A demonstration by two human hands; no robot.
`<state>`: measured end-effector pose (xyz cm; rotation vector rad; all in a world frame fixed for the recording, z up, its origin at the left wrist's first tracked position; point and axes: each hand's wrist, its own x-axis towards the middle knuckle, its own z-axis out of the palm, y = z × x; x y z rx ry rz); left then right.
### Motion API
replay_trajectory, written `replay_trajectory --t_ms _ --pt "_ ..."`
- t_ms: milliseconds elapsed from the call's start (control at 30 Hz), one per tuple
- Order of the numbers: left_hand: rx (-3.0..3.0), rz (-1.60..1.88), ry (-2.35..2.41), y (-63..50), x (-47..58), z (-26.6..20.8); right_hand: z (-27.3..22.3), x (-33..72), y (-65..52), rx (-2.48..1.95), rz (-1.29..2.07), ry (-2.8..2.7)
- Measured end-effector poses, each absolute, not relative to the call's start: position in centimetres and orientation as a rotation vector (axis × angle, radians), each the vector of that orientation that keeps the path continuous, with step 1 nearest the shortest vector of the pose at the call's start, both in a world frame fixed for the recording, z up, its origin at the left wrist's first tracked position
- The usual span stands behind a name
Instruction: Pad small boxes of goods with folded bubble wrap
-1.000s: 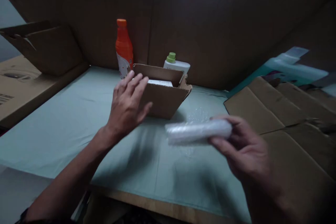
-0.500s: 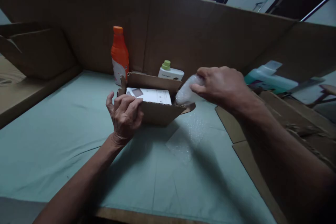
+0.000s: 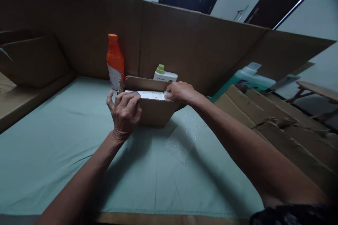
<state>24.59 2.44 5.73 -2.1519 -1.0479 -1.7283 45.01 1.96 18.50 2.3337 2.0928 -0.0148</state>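
Observation:
An open cardboard box point(image 3: 151, 114) stands on the cloth, with a white box point(image 3: 151, 95) packed inside it. My left hand point(image 3: 124, 112) grips the cardboard box at its left end, fingers curled over the near wall and resting against the white box. At the right end of the opening, my right hand point(image 3: 182, 93) is closed on bubble wrap point(image 3: 166, 95), tucked between the white box and the end wall. Most of that wrap is hidden by the box and my fingers. A clear sheet of bubble wrap point(image 3: 182, 140) lies flat on the cloth in front.
Behind the box stand an orange bottle point(image 3: 115, 61) and a white bottle with a green cap point(image 3: 165, 75). A teal-liquid bottle point(image 3: 250, 77) leans at the right, beside folded cardboard point(image 3: 285, 123). Pale green cloth point(image 3: 66, 140) covers the table, with a cardboard wall point(image 3: 185, 38) behind.
My right hand has moved left and down, taking the wad of bubble wrap into the cardboard box's right end. My left hand keeps its hold. The view has shifted slightly.

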Motion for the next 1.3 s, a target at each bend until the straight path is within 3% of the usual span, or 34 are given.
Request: replay_trajectory --t_ms 100,233,467,667,833,1100,1300 --pt "-2.192 -1.745 -1.093 1.9 23.9 5.9 18.8 46.3 -0.4 2.405 0.104 2.168" --pt "-2.237 -1.740 -1.365 0.3 20.7 4.3 16.4 49.6 -5.4 2.852 0.247 2.458" --pt "-2.646 -1.899 -2.165 0.7 18.3 0.8 7.7 47.6 -4.8 2.842 -0.607 2.486" --pt "-2.768 -2.289 -1.967 -0.1 23.3 1.9 7.2 46.3 -6.2 2.922 -0.622 2.547" --pt "-2.923 -2.196 -2.023 -7.0 21.7 2.5 5.1 46.4 -14.3 3.140 -0.561 2.606" --pt "-2.439 -2.185 -2.329 -10.1 13.7 2.3 5.4 38.8 -13.4 2.686 -0.755 2.944" --pt "-2.784 -2.251 -2.055 -7.6 21.9 3.9 5.7 45.2 -15.8 3.144 -0.533 2.652"
